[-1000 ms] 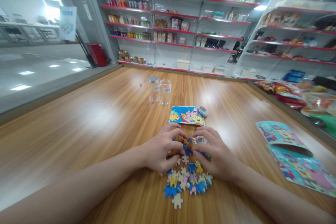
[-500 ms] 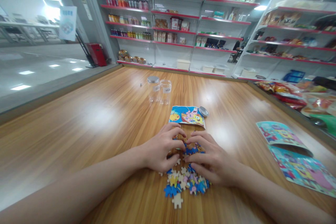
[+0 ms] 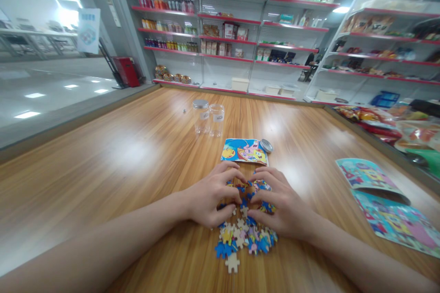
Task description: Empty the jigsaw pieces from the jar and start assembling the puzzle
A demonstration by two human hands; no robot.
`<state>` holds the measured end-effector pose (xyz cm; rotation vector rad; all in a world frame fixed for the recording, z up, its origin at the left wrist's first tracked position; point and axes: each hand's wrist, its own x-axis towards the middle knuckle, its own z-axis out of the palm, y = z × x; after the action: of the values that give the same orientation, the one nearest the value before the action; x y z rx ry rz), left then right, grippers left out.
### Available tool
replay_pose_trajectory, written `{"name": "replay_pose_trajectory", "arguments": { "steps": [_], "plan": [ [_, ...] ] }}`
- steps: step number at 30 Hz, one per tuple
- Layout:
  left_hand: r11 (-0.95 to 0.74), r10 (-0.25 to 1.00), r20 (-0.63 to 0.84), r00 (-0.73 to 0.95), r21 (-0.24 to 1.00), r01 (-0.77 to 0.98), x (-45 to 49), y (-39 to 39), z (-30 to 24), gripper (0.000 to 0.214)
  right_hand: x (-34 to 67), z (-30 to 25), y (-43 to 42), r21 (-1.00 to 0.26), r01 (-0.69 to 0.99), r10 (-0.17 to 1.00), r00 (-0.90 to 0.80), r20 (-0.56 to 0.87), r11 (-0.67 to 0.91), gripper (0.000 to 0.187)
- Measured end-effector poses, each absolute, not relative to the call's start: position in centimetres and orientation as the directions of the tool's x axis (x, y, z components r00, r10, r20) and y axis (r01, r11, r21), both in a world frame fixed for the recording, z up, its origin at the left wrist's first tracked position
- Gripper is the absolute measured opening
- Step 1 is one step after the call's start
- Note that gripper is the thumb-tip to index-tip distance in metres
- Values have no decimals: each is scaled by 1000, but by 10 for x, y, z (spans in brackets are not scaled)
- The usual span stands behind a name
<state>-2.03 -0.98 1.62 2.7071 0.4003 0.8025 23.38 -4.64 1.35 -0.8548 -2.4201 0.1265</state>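
A heap of jigsaw puzzle pieces (image 3: 241, 233) lies on the wooden table in front of me, some with blue, yellow or pink print and some pale side up. Over its left side arches my left hand (image 3: 215, 194), fingers bent and apart. My right hand (image 3: 280, 201) curves over the right side, its fingers likewise spread, with pieces showing under and between them. The two index fingertips come close together near small blue pieces (image 3: 250, 184); whether they pinch one cannot be made out. Just beyond the fingertips lies a cartoon picture sheet (image 3: 244, 151).
A silver lid (image 3: 266, 145) rests at the sheet's right corner. Farther back stand a lidded clear jar (image 3: 201, 118) and an open clear jar (image 3: 216, 120). Two more picture sheets (image 3: 373, 176) lie at right. Snack bags (image 3: 378, 123) border the table there; stocked shelves (image 3: 230, 20) stand behind.
My right hand has shifted slightly right, and its fingers have spread, uncovering more pieces between the hands. My left hand has barely moved.
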Motion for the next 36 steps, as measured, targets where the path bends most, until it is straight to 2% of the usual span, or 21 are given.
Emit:
{"name": "replay_pose_trajectory", "arguments": {
  "steps": [5,10,14,18,22,24,33,36],
  "plan": [
    [-921,339,474,813,346,182,-21,-10,16,19,229,17,-50,-262,583,630,-625,461,769,19],
    [-917,361,483,798,341,208,-20,-11,16,18,226,23,-57,-331,563,653,-636,412,757,11],
    [-915,364,490,792,348,205,-19,-11,16,17,227,23,-58,-354,553,657,-648,385,754,29],
    [-915,360,490,794,350,199,-19,-11,16,24,227,18,-54,-338,587,678,-626,386,735,15],
    [-919,354,493,795,341,198,-20,-10,17,30,227,12,-52,-324,610,689,-605,400,724,19],
    [-919,355,495,793,338,201,-19,-10,17,30,227,12,-52,-326,613,692,-598,405,720,13],
    [-921,356,491,795,327,211,-19,-10,15,27,229,16,-50,-328,619,697,-586,412,714,18],
    [-924,349,486,801,319,209,-19,-9,15,27,229,15,-50,-314,612,683,-585,437,725,13]
  ]
}}
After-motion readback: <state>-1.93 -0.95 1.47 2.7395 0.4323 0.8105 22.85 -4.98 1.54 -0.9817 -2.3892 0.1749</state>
